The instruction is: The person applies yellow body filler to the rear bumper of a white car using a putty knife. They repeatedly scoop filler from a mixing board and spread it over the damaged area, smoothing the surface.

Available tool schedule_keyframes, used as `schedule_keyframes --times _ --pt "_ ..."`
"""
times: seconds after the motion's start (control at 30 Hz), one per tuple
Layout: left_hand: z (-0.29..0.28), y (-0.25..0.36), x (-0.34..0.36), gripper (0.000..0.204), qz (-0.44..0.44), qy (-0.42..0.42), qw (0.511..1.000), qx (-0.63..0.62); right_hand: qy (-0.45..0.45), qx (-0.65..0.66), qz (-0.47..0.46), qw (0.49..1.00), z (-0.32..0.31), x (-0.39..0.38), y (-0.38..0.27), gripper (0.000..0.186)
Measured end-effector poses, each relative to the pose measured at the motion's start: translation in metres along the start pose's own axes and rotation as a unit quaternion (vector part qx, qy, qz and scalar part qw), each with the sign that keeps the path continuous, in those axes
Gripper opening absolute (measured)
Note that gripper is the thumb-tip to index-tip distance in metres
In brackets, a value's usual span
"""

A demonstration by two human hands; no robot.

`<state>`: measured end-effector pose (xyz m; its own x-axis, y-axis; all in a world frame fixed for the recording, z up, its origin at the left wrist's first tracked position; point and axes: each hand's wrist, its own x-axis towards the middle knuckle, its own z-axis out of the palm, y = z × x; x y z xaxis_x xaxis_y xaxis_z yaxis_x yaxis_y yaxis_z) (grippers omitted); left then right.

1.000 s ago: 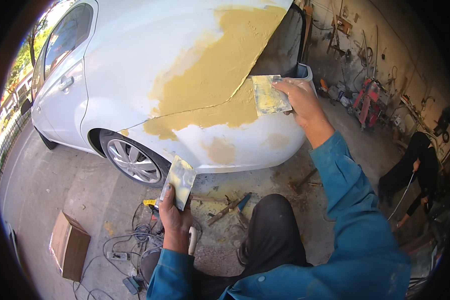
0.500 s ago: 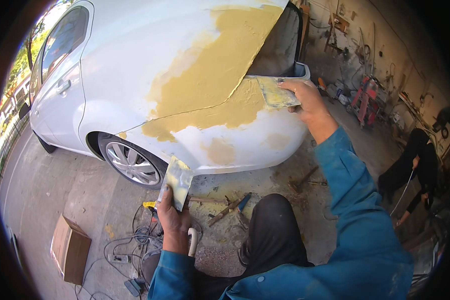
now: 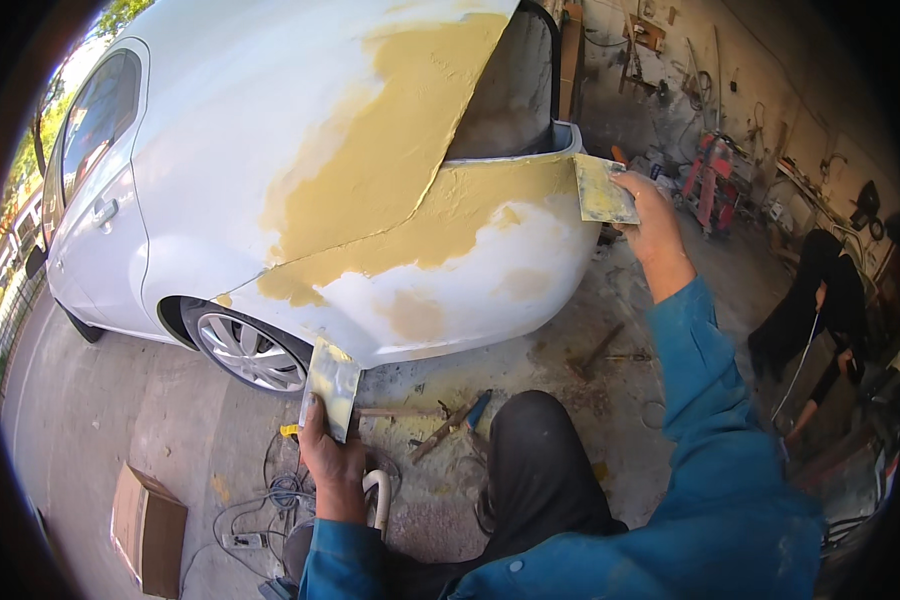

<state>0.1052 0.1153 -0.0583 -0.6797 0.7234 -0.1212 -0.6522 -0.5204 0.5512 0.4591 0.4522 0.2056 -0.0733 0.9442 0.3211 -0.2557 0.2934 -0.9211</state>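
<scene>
A white car [image 3: 210, 150] has a broad patch of yellow-tan body filler [image 3: 370, 180] over its rear quarter and bumper. My right hand [image 3: 654, 215] grips a flat filler spreader [image 3: 604, 190], smeared yellow, at the bumper's right edge. Whether the blade touches the bumper there, I cannot tell. In my left hand [image 3: 332, 455], held low in front of the bumper near the rear wheel [image 3: 245, 345], is a second flat spreader [image 3: 332, 382] with yellow filler on its face. Both hands are closed on their spreaders.
Below the bumper lie a hammer-like tool [image 3: 400, 411] and a blue-handled tool [image 3: 478, 410]. Cables [image 3: 260, 510] tangle left of my knee, near a cardboard box [image 3: 148, 530]. Another person [image 3: 820, 310] in dark clothes bends at the right, before a red machine [image 3: 712, 185].
My right hand has drawn its spreader rightward along the bumper to its edge, and filler now covers more of that corner. The view has shifted slightly; my left hand stays low with its spreader.
</scene>
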Motion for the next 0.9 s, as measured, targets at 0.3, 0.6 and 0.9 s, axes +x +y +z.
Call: schedule_keyframes --times 0.3,0.6,0.9 --pt "0.006 -0.001 -0.002 0.038 0.008 0.007 1.0 0.015 0.047 -0.382 -0.393 0.835 -0.005 -0.007 0.023 0.019" --pt "-0.005 -0.003 0.003 0.039 0.001 -0.003 1.0 0.007 0.007 -0.569 -0.497 0.654 0.022 -0.021 -0.014 0.022" --pt "0.006 -0.001 -0.002 0.038 0.006 0.019 1.0 0.013 -0.028 -0.603 -0.499 0.622 0.052 -0.046 -0.01 0.024"
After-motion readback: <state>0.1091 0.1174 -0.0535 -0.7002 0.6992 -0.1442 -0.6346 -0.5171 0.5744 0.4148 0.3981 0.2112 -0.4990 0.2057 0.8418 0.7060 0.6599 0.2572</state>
